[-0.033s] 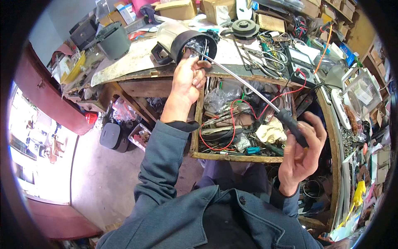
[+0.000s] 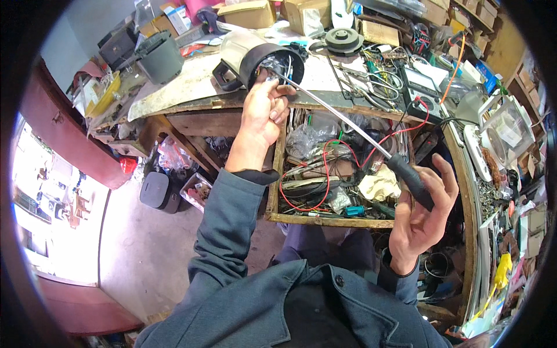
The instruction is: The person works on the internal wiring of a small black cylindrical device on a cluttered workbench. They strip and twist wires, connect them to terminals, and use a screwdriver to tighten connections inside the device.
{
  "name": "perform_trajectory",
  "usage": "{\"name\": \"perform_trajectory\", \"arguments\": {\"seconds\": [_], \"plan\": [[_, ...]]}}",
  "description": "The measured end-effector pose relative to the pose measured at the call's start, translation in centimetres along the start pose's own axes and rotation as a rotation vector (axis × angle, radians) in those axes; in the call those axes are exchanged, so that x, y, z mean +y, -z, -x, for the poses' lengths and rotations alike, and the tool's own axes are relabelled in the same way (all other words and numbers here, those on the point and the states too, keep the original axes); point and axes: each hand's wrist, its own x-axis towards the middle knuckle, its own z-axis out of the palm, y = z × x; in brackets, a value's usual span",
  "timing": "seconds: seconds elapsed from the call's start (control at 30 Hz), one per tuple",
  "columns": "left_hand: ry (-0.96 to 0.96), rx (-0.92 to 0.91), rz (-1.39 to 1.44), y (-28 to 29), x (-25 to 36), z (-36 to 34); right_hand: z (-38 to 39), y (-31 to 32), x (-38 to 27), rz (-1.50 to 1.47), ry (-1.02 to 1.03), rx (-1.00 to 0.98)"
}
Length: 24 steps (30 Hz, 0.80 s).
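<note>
A jug-like appliance (image 2: 239, 47) with a clear body, black side handle and black base lies on its side on the bench. Its open underside faces me, showing wires and silvery parts. My left hand (image 2: 264, 113) is at the lower lip of that opening, fingertips curled inside and closed on something there that I cannot make out. A long screwdriver (image 2: 342, 116) slants from the opening down to the right. My right hand (image 2: 419, 217) holds its black handle loosely between thumb and fingers, with the index finger raised. The screwdriver's tip is inside the base, hard to see.
Below the bench edge, an open wooden drawer (image 2: 331, 221) holds tools, plastic bags and red wire. A meter (image 2: 419, 84) with a red lead lies at the right. A grey pot (image 2: 159, 58) stands left, and a round dark part (image 2: 343, 39) sits behind.
My right fingers have shifted slightly around the screwdriver handle, and the handle looks a little turned. My left hand and the appliance stay put.
</note>
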Motion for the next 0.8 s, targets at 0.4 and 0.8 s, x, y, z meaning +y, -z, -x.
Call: {"name": "perform_trajectory", "arguments": {"seconds": [0.4,0.8], "plan": [[0.025,0.091,0.212,-1.1,0.0,-0.3,1.5,-0.1,0.0,-0.024,-0.2,-0.086],[-0.029,0.299,0.762,-1.8,-1.3,-4.3,1.4,0.2,1.0,-0.075,-0.195,-0.048]]}}
